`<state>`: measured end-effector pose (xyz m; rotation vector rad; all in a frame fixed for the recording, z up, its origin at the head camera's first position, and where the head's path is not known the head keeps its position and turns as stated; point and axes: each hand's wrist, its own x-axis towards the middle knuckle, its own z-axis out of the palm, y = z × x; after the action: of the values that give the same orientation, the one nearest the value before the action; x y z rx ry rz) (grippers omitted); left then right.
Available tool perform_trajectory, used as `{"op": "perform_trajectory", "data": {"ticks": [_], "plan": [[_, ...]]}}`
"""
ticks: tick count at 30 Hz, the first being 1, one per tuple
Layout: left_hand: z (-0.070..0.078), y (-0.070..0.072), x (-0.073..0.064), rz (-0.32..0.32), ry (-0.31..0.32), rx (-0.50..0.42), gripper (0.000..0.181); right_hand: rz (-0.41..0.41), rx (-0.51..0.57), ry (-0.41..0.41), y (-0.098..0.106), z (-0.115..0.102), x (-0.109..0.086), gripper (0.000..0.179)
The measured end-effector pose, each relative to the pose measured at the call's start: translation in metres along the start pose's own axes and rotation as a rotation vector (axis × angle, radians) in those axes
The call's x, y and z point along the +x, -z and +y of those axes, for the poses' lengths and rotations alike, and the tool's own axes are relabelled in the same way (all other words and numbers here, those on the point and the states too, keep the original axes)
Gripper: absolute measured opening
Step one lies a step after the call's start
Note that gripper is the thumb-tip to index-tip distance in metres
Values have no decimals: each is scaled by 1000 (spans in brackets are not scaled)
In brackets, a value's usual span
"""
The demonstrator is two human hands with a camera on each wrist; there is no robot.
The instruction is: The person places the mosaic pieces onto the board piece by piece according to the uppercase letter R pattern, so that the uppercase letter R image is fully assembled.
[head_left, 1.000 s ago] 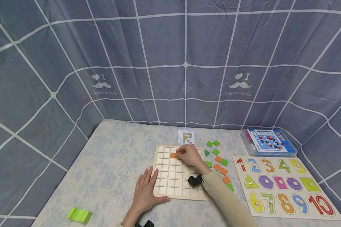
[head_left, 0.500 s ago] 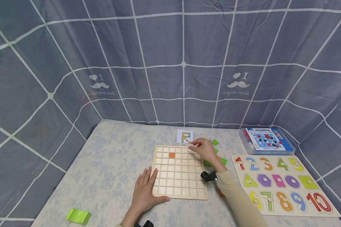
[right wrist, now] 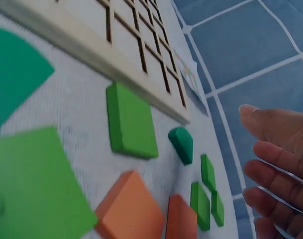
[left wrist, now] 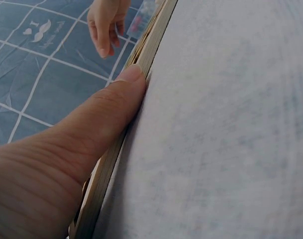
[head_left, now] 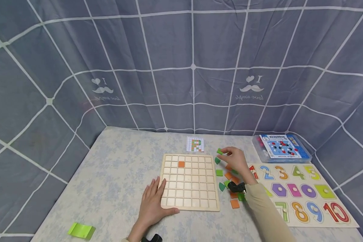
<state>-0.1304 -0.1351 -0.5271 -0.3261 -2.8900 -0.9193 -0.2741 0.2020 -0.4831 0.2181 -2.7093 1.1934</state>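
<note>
A wooden grid board (head_left: 187,185) lies on the table, with one orange square tile (head_left: 181,164) in a cell near its top. My left hand (head_left: 152,205) rests at the board's lower left corner, fingers spread along the left side. In the left wrist view its thumb (left wrist: 104,117) lies against the wooden edge. My right hand (head_left: 235,160) is right of the board, fingertips right by a green square tile (head_left: 219,151). Seen from the right wrist, thumb and fingers stand apart with nothing between them. Below lie green squares, orange squares and dark green quarter-round tiles (head_left: 222,186), some hidden by the arm.
Behind the board lies a pattern card (head_left: 195,144) with a coloured grid figure. A number-and-shape puzzle board (head_left: 314,210) and a plastic box (head_left: 281,148) with a blue-and-white label stand to the right. A lime-green tray-like piece (head_left: 81,231) is at the front left.
My right hand has let go of the orange tile, which now sits in a board cell, and has moved right to the loose tiles. The left hand stays at the board's corner.
</note>
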Motion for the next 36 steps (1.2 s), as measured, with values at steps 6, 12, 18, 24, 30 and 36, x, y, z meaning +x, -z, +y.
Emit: {"op": "perform_trajectory", "data": {"ticks": [6,12,18,24,30,36], "plan": [[0,-1,0,13,-15,-2,116,-10,-43,-17,5,12,-4,32],[-1,-1,-1,19,-18,-5,115,-22,-100,-53,6,17,-3,31],[0,-2,-1,18,-12,-13,115,-55,-110,-98,7,18,-4,31],[-1,-1,0,15,-11,-7,115,-75,-103,-145,7,16,-3,32],[0,-1,0,6,-2,-15,115,-85,-139,-183,6,21,-1,32],[0,-1,-1,7,6,-8,116,-90,-175,-181,6,23,2,30]]}}
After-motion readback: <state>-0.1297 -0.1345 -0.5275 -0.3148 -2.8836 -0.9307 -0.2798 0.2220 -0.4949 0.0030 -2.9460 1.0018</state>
